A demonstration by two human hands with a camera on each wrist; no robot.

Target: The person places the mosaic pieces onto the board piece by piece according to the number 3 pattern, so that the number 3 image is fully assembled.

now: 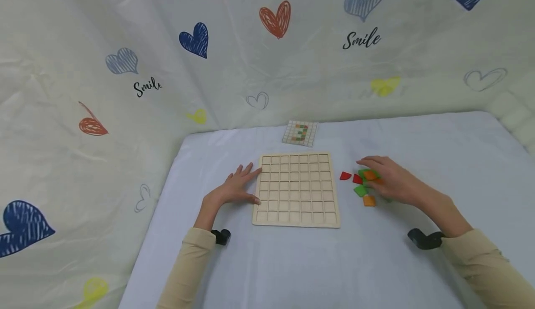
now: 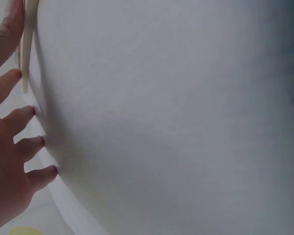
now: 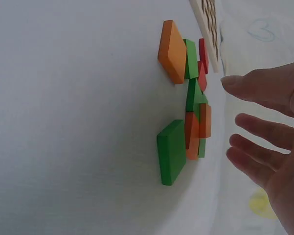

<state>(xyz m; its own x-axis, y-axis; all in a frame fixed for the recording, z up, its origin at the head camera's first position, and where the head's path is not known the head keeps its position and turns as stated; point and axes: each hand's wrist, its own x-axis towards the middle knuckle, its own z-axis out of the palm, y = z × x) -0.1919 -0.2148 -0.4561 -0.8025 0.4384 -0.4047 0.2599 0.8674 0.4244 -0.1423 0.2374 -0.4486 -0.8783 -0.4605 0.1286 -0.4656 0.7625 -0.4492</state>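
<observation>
A square wooden grid board (image 1: 296, 193) lies on the cloth between the two hands. My left hand (image 1: 236, 186) is at its left edge, fingers spread, thumb and index fingertip right at the rim; the left wrist view shows the other fingertips on the cloth. Over a small heap of flat coloured pieces to the right of the board hovers my right hand (image 1: 388, 179), its fingers loosely bent with nothing between them. The heap has orange tiles (image 3: 172, 51), green tiles (image 3: 171, 152) and red pieces (image 1: 345, 175), some rounded. The hand partly hides the heap in the head view.
A small pattern card (image 1: 300, 133) with a coloured figure on a grid lies behind the board. White cloth (image 1: 292, 272) covers the table. A curtain (image 1: 234, 62) printed with hearts hangs behind and to the left.
</observation>
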